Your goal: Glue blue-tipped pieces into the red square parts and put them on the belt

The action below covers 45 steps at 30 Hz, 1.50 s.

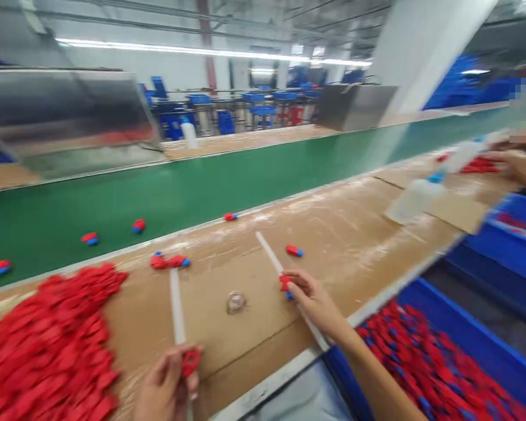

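My left hand [169, 383] is at the near edge of the brown work surface [254, 327], fingers pinched on a small red plastic piece [190, 361]. A white strip [176, 307] lies just beyond it. My right hand [313, 298] reaches over the surface and pinches a red and blue piece [286, 285] beside a second white strip [269, 252]. A big heap of red pieces [48, 345] lies to the left of my left hand. A small clear round thing [235, 302] sits between my hands.
Assembled red and blue pieces [170, 261] lie on the surface and on the green conveyor belt [245, 175] behind it. A blue bin [438, 356] of red and blue pieces stands at lower right. Another person's hand [515, 166] and a white squeeze bottle [414, 196] are at right.
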Tool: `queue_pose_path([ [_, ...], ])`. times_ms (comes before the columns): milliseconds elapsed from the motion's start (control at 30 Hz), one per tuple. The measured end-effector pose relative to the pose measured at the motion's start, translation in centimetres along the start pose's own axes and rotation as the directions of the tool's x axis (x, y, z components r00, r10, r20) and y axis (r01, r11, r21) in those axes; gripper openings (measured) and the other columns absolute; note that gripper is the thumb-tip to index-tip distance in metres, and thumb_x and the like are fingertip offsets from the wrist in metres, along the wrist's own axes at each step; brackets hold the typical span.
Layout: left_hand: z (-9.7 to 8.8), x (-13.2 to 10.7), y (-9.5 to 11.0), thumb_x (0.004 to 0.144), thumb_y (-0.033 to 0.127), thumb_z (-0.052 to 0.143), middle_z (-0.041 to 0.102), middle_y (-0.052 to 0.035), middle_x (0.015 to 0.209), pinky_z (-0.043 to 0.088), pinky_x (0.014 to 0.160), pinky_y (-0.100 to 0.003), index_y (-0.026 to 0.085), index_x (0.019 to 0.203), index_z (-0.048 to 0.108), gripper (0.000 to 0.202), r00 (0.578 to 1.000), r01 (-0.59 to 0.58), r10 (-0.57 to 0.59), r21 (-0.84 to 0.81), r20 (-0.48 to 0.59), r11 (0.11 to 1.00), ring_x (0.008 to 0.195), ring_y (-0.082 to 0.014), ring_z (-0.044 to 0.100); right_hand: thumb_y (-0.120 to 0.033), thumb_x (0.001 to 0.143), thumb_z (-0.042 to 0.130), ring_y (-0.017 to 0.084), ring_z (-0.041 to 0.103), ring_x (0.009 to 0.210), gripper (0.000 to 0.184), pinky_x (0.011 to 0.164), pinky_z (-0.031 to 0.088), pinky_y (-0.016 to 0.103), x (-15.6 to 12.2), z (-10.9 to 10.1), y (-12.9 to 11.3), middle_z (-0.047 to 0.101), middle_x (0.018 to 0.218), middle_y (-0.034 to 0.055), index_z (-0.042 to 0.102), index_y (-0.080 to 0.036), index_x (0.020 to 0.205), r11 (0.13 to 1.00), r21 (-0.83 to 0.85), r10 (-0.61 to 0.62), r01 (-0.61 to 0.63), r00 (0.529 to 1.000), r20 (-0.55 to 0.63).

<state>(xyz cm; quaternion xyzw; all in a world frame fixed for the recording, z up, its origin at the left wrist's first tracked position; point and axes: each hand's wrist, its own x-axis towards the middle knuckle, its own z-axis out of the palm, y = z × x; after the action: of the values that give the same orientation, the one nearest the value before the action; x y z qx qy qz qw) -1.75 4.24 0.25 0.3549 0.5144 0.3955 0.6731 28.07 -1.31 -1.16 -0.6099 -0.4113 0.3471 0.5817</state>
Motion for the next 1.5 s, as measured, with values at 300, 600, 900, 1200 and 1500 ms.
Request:
queue_pose_path([
  [300,0.9,-2.2,-0.3,0.074,0.023,0.082,0.070,-0.0061,0.101,0.048,0.065,-0.017,0.018,0.104,0.074,0.031,0.970,0.059,0.006,-0.260,0.242,0.964,0.066,-0.0067,0.060,-0.044,0.090,0.060,0.023,0.069,0.091,0.032,0.082,0.057,0.040,1.6,1.0,-3.6,0.071,0.104,0.0112,0.062,-0.020,0.112,0.950,-0.258,-0.073,0.173,0.931,0.357],
  [600,1.3,-2.2,-2.1,0.073,0.027,0.082,0.074,-0.0063,0.089,0.049,0.062,-0.019,0.017,0.100,0.074,0.030,0.952,0.066,0.021,-0.270,0.305,0.960,0.066,-0.0101,0.064,-0.027,0.098,0.049,0.022,0.067,0.090,0.022,0.077,0.054,0.036,2.6,3.6,-6.2,0.069,0.104,0.0077,0.060,-0.020,0.115,0.605,-0.511,-0.278,0.611,0.763,0.584],
  [900,1.2,-2.2,-2.3,0.075,0.023,0.080,0.068,-0.0017,0.080,0.049,0.069,-0.022,0.016,0.101,0.072,0.027,0.939,0.073,0.015,-0.241,0.344,0.968,0.069,-0.0112,0.063,-0.024,0.096,0.053,0.022,0.068,0.087,0.012,0.073,0.053,0.033,2.8,4.4,-6.3,0.072,0.098,0.0033,0.062,-0.022,0.104,0.525,-0.552,-0.225,0.647,0.732,0.643],
  [1200,1.1,-2.4,-2.2,0.077,0.024,0.078,0.067,-0.0024,0.083,0.049,0.070,-0.023,0.016,0.102,0.072,0.026,0.937,0.069,0.009,-0.212,0.349,0.975,0.070,-0.0117,0.064,-0.031,0.101,0.044,0.024,0.067,0.085,0.024,0.074,0.052,0.035,2.2,4.7,-6.3,0.071,0.097,0.0076,0.066,-0.022,0.100,0.493,-0.540,-0.225,0.682,0.700,0.678],
  [1500,1.0,-2.4,-2.3,0.079,0.024,0.077,0.068,-0.0021,0.085,0.050,0.074,-0.023,0.017,0.104,0.072,0.027,0.935,0.066,0.018,-0.222,0.355,0.973,0.072,-0.0113,0.065,-0.031,0.101,0.045,0.022,0.067,0.085,0.020,0.072,0.050,0.033,1.9,5.0,-6.7,0.070,0.097,0.0054,0.064,-0.023,0.102,0.467,-0.559,-0.265,0.685,0.712,0.650],
])
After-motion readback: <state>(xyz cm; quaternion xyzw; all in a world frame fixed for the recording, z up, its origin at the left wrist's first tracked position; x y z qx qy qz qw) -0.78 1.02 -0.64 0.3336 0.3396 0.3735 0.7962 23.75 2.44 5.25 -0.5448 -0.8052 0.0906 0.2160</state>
